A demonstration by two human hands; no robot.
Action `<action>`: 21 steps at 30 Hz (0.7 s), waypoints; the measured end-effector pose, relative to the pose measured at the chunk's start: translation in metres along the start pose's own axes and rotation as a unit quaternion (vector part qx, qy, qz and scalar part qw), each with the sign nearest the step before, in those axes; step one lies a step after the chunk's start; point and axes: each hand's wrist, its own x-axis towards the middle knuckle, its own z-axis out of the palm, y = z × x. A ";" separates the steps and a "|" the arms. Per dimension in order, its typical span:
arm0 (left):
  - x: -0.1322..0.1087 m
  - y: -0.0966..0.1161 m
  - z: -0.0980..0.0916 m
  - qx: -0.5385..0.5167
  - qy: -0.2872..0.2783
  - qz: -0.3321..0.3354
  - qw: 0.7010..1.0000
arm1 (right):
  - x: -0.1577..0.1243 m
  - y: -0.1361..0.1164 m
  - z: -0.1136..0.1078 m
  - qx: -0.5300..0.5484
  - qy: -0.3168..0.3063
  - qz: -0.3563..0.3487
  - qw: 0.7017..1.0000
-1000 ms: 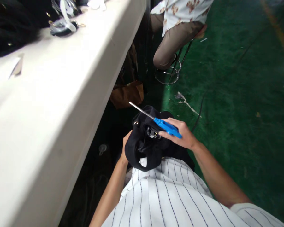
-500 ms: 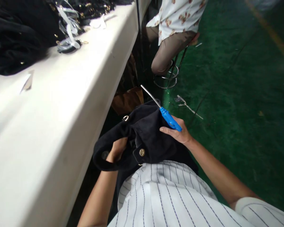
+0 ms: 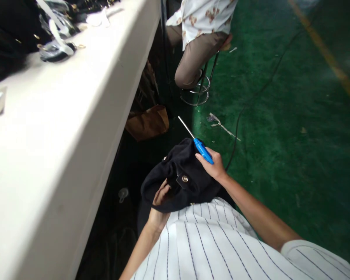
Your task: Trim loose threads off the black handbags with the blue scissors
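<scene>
In my lap lies a black fabric bag (image 3: 177, 171) with small gold studs. My left hand (image 3: 160, 198) has its fingers curled into the bag's lower edge, gripping the fabric. My right hand (image 3: 212, 165) rests on the bag's right side and is closed round a tool with a blue handle (image 3: 203, 151). Its thin metal shaft points up and to the left, away from me. My striped white shirt fills the bottom of the view.
A long white table (image 3: 76, 101) runs along the left, with black bags and metal fittings (image 3: 55, 48) piled at its far end. Ahead, another person sits on a metal stool (image 3: 196, 91). A brown bag (image 3: 147, 122) lies under the table. Green floor with a cable (image 3: 239, 120) lies right.
The bag has bunched up smaller in my lap. My left hand shifted from inside the fabric to its lower edge. The blue-handled tool stays in my right hand, shaft still pointing up-left.
</scene>
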 end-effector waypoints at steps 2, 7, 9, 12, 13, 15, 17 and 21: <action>-0.014 -0.003 -0.007 -0.111 -0.024 -0.071 0.991 | -0.003 0.015 0.003 -0.018 0.002 0.016 1.000; -0.024 0.004 -0.021 -0.144 -0.131 -0.090 0.977 | 0.002 0.028 0.003 -0.047 0.033 0.022 0.998; -0.017 0.007 -0.015 -0.064 -0.166 -0.042 0.983 | 0.005 0.024 0.003 -0.052 0.053 0.019 0.997; 0.004 0.009 0.013 0.037 -0.116 0.077 0.990 | 0.009 0.013 0.006 -0.073 0.115 0.009 0.991; 0.014 0.009 0.025 0.055 -0.081 0.120 0.988 | 0.011 0.008 0.009 -0.084 0.136 0.002 0.987; 0.034 0.008 0.048 0.091 -0.017 0.196 0.976 | 0.015 -0.003 0.016 -0.114 0.157 -0.014 0.981; 0.055 0.003 0.063 0.138 0.033 0.250 0.958 | 0.021 -0.014 0.023 -0.146 0.149 -0.025 0.978; 0.085 -0.010 0.061 0.146 0.105 0.248 0.952 | 0.031 -0.021 0.029 -0.199 0.083 -0.056 0.975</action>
